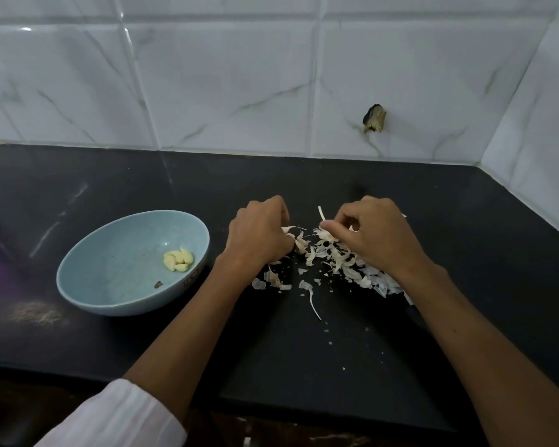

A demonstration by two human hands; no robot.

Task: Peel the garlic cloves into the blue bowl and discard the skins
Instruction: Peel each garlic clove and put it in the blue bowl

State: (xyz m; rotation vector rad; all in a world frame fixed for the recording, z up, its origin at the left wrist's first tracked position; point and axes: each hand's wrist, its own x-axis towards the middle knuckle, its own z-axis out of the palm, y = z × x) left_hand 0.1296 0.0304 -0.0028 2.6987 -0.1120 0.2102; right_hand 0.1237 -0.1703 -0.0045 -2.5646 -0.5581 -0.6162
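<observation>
A light blue bowl stands on the black counter at the left, holding several peeled yellow garlic cloves near its right wall. To its right lies a heap of papery garlic skins. My left hand has its fingers curled over the left edge of the heap and grips some skins; a clove inside it cannot be seen. My right hand pinches a strip of skin at the heap's top, its palm covering the heap's right part.
The black counter meets a white marble-patterned tiled wall behind and at the right corner. A dark broken hole marks the wall tile. Small skin flakes are scattered toward the counter's front edge. A dark speck lies in the bowl.
</observation>
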